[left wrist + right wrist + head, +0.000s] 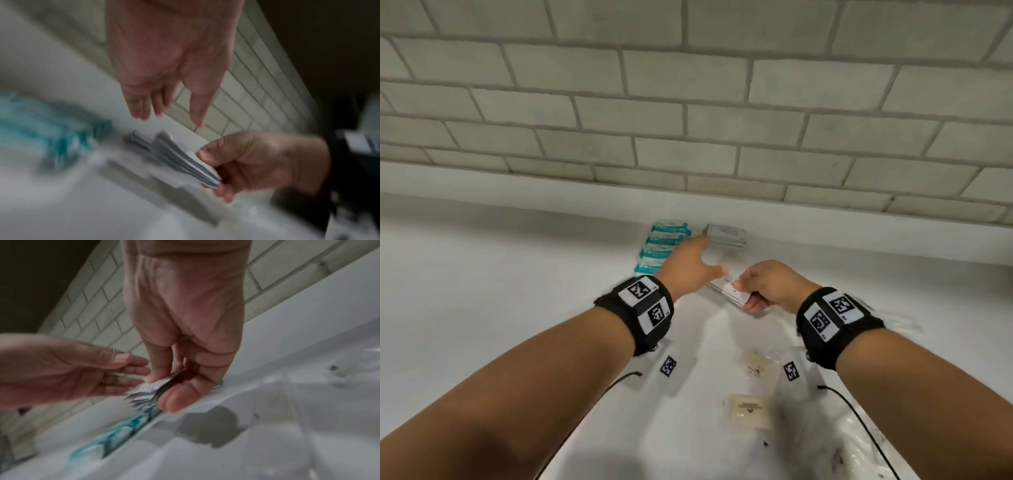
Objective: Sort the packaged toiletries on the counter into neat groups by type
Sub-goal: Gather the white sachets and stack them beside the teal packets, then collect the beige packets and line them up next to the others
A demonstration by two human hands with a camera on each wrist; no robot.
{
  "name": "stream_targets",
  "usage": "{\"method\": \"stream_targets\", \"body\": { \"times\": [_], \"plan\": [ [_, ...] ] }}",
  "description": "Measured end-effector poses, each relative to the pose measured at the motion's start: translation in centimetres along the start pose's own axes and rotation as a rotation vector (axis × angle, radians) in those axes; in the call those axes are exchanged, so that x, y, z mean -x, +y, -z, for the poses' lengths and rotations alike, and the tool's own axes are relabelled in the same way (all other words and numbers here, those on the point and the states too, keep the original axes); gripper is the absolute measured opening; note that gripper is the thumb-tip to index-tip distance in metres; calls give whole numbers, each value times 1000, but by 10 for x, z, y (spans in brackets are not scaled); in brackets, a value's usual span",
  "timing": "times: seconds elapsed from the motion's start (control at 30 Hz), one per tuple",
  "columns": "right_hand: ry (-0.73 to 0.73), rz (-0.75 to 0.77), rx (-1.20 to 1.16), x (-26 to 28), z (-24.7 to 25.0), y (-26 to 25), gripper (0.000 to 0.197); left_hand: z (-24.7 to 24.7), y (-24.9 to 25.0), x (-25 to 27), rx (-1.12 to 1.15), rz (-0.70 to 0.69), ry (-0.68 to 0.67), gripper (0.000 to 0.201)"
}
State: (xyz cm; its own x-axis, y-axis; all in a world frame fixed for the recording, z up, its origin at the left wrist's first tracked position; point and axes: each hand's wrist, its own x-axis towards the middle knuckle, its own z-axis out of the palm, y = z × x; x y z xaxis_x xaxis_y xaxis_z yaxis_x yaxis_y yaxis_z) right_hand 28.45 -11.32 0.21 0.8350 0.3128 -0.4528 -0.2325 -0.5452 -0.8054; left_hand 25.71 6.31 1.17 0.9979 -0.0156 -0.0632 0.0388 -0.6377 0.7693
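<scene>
My right hand (756,287) pinches a small stack of flat white packets (727,291) between thumb and fingers, just above the white counter (482,291). The same stack of packets (191,164) fans out from the right hand (246,160) in the left wrist view, and the packets (148,391) show under the right hand (180,369). My left hand (688,263) reaches forward with straight fingers and holds nothing, between the row of teal packets (664,245) and a grey stack of packets (726,234) by the wall. The left hand (164,78) hangs open.
A tiled wall (688,102) rises behind the counter. Near me lie a cream soap packet (748,409), a clear wrapped item (755,363), clear plastic wrappers (859,445) at the right, and loose marker tags (668,366).
</scene>
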Motion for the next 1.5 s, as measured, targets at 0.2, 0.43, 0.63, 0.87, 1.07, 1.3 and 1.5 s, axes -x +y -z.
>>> {"method": "stream_targets", "body": {
  "times": [0.2,0.43,0.63,0.87,1.07,1.3,1.5],
  "plan": [
    [16,-119,202,-69,7,-14,28,-6,8,-67,-780,-175,-350,62],
    [43,-137,399,-105,19,-17,35,-20,7,-103,-1015,-186,-517,33],
    [-22,121,567,-97,23,-16,30,-21,1,-112,-978,-195,-466,31],
    [31,185,914,-100,12,-16,54,-21,-8,-114,-908,-187,-409,37],
    [45,165,926,-101,11,-14,59,-21,-11,-115,-908,-179,-407,44],
    [131,79,681,-83,21,-7,86,-10,-10,-94,-936,-159,-243,66],
    [223,124,658,-34,30,8,60,-6,-5,-53,-884,-234,-126,51]
  ]
}}
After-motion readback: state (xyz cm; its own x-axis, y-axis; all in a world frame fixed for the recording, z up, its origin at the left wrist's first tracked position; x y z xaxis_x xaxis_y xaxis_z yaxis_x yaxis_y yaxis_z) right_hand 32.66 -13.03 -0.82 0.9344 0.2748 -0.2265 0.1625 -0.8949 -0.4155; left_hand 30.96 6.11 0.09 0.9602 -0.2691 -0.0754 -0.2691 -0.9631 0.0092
